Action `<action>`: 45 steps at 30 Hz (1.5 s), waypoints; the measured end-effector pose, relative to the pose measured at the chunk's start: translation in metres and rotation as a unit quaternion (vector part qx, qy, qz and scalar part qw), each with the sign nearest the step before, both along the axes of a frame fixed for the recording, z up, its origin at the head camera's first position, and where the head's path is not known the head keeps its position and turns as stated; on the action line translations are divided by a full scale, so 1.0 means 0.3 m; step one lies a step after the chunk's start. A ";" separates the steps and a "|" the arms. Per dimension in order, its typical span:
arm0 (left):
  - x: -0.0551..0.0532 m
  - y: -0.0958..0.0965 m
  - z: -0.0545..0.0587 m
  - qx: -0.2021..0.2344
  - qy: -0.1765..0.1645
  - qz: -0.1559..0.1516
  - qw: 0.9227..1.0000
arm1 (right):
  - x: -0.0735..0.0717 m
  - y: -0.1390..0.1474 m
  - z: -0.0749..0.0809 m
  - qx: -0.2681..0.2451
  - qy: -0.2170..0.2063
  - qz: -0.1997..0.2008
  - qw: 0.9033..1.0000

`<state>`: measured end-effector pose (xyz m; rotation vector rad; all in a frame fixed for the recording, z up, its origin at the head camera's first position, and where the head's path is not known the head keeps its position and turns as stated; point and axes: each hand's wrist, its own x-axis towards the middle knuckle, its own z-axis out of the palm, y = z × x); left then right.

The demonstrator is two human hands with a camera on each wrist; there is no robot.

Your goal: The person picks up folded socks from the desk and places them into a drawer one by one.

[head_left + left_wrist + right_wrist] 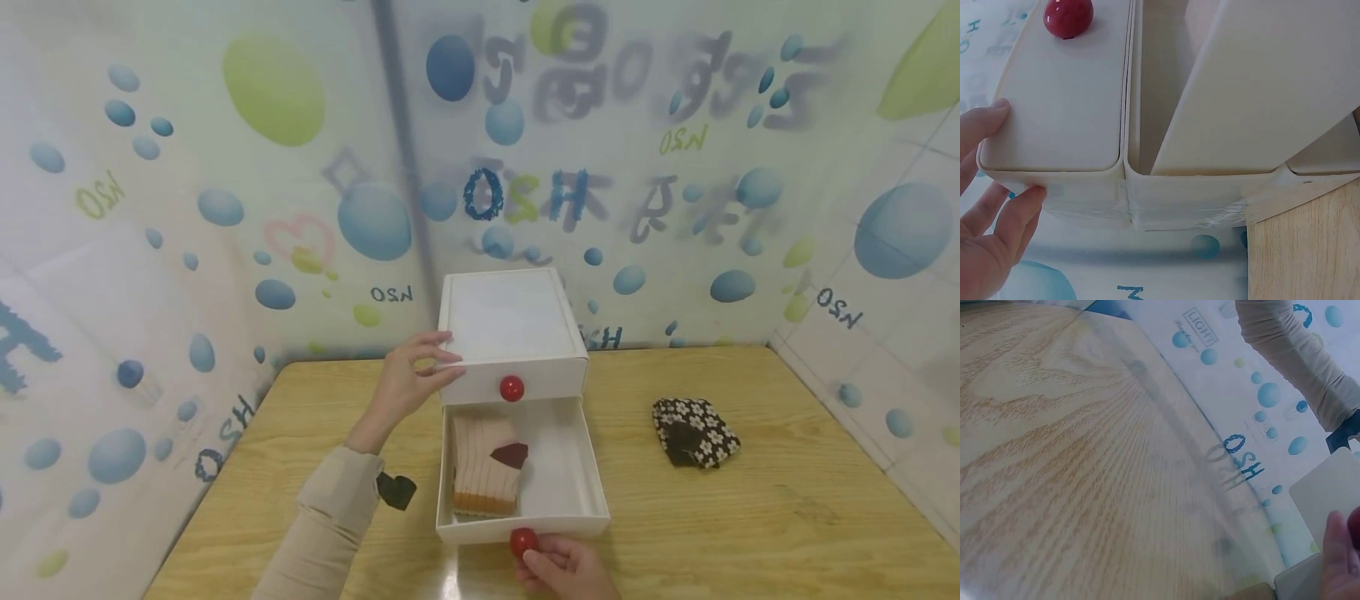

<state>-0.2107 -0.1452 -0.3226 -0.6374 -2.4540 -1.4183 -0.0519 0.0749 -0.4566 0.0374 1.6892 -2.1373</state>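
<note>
A white two-drawer box [510, 312] stands on the table, a red knob [512, 388] on its shut upper drawer. The lower drawer [592, 492] is pulled out toward the person. Inside it, along the left side, lies a cream, layered bundle [480, 458] with a tan end and a dark red patch. My left hand [408, 379] touches the box's upper left front corner, its fingertips spread over the edges, as the left wrist view also shows. With thumb and fingers, my right hand [566, 567] pinches the lower drawer's red knob [523, 542].
To the right of the box, a dark pouch-like cloth item with white flowers [697, 432] lies on the wooden table [787, 517]. A dark strap [396, 491] hangs at the left sleeve. Patterned sheeting [495, 125] closes in the table behind and at both sides.
</note>
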 end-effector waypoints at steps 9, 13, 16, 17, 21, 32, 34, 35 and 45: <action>0.004 0.004 0.006 0.005 -0.010 0.004 1.000 | -0.002 0.004 0.025 -0.006 -0.014 0.003 1.000; 0.042 0.018 0.048 0.003 -0.012 0.005 1.000 | -0.007 0.004 0.031 -0.017 -0.004 0.005 1.000; 0.079 0.031 0.089 -0.005 -0.014 0.007 1.000 | -0.010 0.005 0.034 -0.024 0.004 0.007 1.000; 0.089 0.034 0.100 -0.007 -0.015 0.007 1.000 | -0.011 0.007 0.035 -0.023 0.010 0.009 1.000; 0.056 0.020 0.062 -0.006 -0.012 0.006 1.000 | -0.019 0.009 0.043 -0.019 0.039 0.017 0.999; 0.008 0.001 0.005 -0.001 -0.008 0.003 1.000 | -0.067 0.006 0.061 0.010 0.054 0.014 0.998; 0.006 0.001 0.003 -0.003 -0.009 0.003 1.000 | -0.076 0.003 0.063 0.013 0.062 0.009 0.998; 0.006 0.001 0.002 -0.004 -0.010 0.004 1.000 | -0.081 0.000 0.064 0.013 0.065 0.005 0.998; 0.002 0.002 0.002 0.001 -0.014 0.007 1.000 | -0.148 -0.014 0.063 0.018 0.078 -0.024 0.996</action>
